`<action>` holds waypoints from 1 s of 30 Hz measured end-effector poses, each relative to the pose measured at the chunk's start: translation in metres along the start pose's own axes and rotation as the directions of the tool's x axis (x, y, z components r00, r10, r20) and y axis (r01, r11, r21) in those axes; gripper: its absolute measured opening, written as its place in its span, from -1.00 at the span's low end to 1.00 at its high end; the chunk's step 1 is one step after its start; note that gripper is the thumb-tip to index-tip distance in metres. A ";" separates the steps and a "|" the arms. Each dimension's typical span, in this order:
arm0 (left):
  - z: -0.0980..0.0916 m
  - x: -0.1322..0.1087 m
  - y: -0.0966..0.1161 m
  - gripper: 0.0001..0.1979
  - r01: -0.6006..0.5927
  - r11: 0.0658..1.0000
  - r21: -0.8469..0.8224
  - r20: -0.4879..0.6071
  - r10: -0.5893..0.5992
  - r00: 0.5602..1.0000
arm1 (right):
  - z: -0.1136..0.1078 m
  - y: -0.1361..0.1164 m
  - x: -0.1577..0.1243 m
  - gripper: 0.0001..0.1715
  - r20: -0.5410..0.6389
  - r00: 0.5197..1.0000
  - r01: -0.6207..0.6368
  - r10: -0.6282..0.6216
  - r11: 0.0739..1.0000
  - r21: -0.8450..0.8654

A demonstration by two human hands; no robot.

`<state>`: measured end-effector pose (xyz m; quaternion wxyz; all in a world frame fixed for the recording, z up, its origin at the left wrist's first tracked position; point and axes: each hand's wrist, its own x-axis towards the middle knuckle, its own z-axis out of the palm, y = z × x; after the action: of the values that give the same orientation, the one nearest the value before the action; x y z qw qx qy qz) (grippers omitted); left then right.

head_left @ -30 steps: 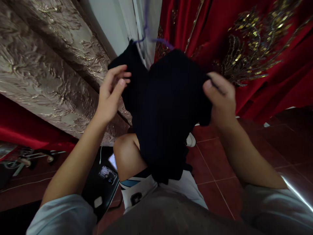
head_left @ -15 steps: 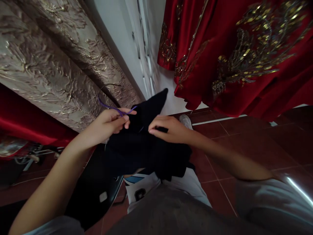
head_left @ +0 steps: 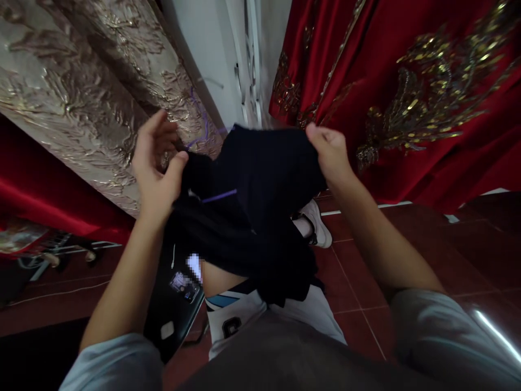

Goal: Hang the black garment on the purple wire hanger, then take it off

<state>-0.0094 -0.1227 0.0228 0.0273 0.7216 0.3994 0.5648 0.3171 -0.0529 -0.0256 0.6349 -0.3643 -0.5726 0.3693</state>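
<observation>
Dark navy cloth [head_left: 268,179] is spread across my lap, lifted at its far edge. My right hand [head_left: 331,152] pinches its upper right corner between thumb and fingers. My left hand [head_left: 157,163] is by the cloth's left edge, thumb apart from the loosely curled fingers. The thumb is close to the fabric; I cannot tell whether it touches. A thin purple cord [head_left: 204,122], blurred by motion, loops beyond the left hand. A short straight purple piece [head_left: 220,196] lies across the cloth; whether it joins the cord is hidden.
Left of my legs, a black seat [head_left: 157,309] carries a phone [head_left: 185,286] and a small white object [head_left: 167,329]. A beige textured drape [head_left: 101,108] hangs at left, red fabric with gold sequins [head_left: 391,157] at right. Below is red tiled floor [head_left: 358,271].
My right hand has moved up and right, stretching the cloth out. My left hand has moved left and up and opened from its pinch on the purple cord. The phone has come into view.
</observation>
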 end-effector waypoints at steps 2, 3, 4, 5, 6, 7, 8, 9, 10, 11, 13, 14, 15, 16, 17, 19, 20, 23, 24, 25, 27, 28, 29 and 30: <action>0.006 -0.010 -0.004 -0.50 -0.115 0.987 0.111 -0.162 0.132 0.978 | -0.001 -0.006 0.027 -0.37 -0.081 0.997 0.010 -0.004 0.997 0.070; 0.011 -0.018 -0.006 -0.51 -0.137 0.979 0.149 -0.233 0.170 0.958 | -0.003 -0.008 0.038 -0.39 -0.109 0.994 0.021 -0.011 0.996 0.092; 0.017 -0.027 -0.008 -0.52 -0.142 0.975 0.171 -0.275 0.186 0.943 | -0.006 -0.009 0.044 -0.41 -0.130 0.991 0.032 -0.018 0.994 0.103; 0.024 -0.038 -0.011 -0.56 -0.137 0.974 0.181 -0.278 0.184 0.943 | -0.009 -0.010 0.047 -0.43 -0.141 0.990 0.037 -0.022 0.994 0.105; 0.031 -0.049 -0.014 -0.61 -0.134 0.975 0.180 -0.227 0.173 0.958 | -0.013 -0.011 0.046 -0.44 -0.153 0.988 0.037 -0.022 0.994 0.098; 0.040 -0.061 -0.017 -0.67 -0.132 0.977 0.170 -0.125 0.154 0.980 | -0.016 -0.010 0.041 -0.46 -0.154 0.988 0.029 -0.015 0.995 0.091; 0.049 -0.071 -0.020 -0.72 -0.125 0.979 0.162 0.001 0.127 0.992 | -0.020 -0.010 0.033 -0.47 -0.163 0.987 0.022 -0.008 0.996 0.088; 0.057 -0.081 -0.023 -0.74 -0.104 0.981 0.162 0.129 0.084 0.988 | -0.024 -0.008 0.025 -0.48 -0.172 0.985 0.014 0.001 0.996 0.087; 0.066 -0.089 -0.025 -0.71 -0.068 0.983 0.170 0.234 0.027 0.972 | -0.028 -0.006 0.016 -0.49 -0.181 0.983 0.007 0.009 0.996 0.087; 0.073 -0.095 -0.025 -0.66 -0.020 0.984 0.179 0.298 -0.035 0.954 | -0.032 -0.003 0.009 -0.51 -0.193 0.981 -0.001 0.019 0.996 0.092; 0.085 -0.103 -0.024 -0.56 0.082 0.980 0.182 0.313 -0.137 0.940 | -0.042 0.002 0.000 -0.57 -0.213 0.976 -0.019 0.040 0.995 0.099; 0.089 -0.106 -0.022 -0.56 0.112 0.980 0.166 0.289 -0.157 0.944 | -0.046 0.003 -0.002 -0.61 -0.230 0.973 -0.015 0.034 0.997 0.081; 0.093 -0.108 -0.019 -0.59 0.126 0.982 0.138 0.257 -0.159 0.953 | -0.050 0.004 -0.004 -0.65 -0.257 0.966 0.007 0.002 0.999 0.035; 0.097 -0.111 -0.015 -0.65 0.131 0.986 0.104 0.215 -0.151 0.965 | -0.051 0.004 -0.008 -0.69 -0.299 0.952 0.050 -0.065 0.997 -0.055; 0.100 -0.113 -0.010 -0.70 0.138 0.988 0.066 0.171 -0.147 0.974 | -0.051 0.004 -0.014 -0.70 -0.338 0.928 0.102 -0.159 0.978 -0.180; 0.109 -0.120 0.003 -0.77 0.172 0.985 -0.026 0.082 -0.169 0.982 | -0.041 0.003 -0.038 -0.58 -0.385 0.852 0.175 -0.355 0.886 -0.428; 0.115 -0.124 0.010 -0.77 0.206 0.975 -0.080 0.041 -0.203 0.978 | -0.032 0.004 -0.057 -0.53 -0.388 0.828 0.175 -0.404 0.845 -0.506; 0.133 -0.136 0.034 -0.70 0.316 0.912 -0.261 -0.055 -0.340 0.939 | 0.008 0.016 -0.123 -0.79 -0.365 0.915 0.048 -0.170 0.946 -0.321; 0.138 -0.139 0.042 -0.67 0.339 0.887 -0.312 -0.070 -0.377 0.923 | 0.022 0.021 -0.144 -0.79 -0.231 0.973 -0.059 0.011 0.977 -0.204; 0.143 -0.142 0.049 -0.65 0.357 0.866 -0.349 -0.073 -0.405 0.911 | 0.035 0.027 -0.161 -0.77 -0.074 0.978 -0.201 0.195 0.976 -0.078; 0.148 -0.146 0.061 -0.63 0.401 0.832 -0.382 -0.063 -0.457 0.887 | 0.055 0.036 -0.184 -0.73 0.037 0.936 -0.352 0.350 0.931 0.095; 0.148 -0.147 0.066 -0.63 0.426 0.818 -0.387 -0.063 -0.485 0.872 | 0.062 0.038 -0.189 -0.72 0.048 0.927 -0.374 0.371 0.917 0.139; 0.147 -0.147 0.071 -0.62 0.447 0.805 -0.389 -0.073 -0.511 0.856 | 0.068 0.039 -0.190 -0.72 0.036 0.931 -0.364 0.363 0.919 0.152; 0.145 -0.147 0.074 -0.60 0.462 0.795 -0.393 -0.090 -0.533 0.841 | 0.071 0.038 -0.188 -0.72 0.034 0.939 -0.344 0.342 0.928 0.142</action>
<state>0.1459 -0.2026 -0.1101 0.2661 0.5140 0.4672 0.6683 0.2310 -0.1991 -0.1395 0.5830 -0.4097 -0.4744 0.5170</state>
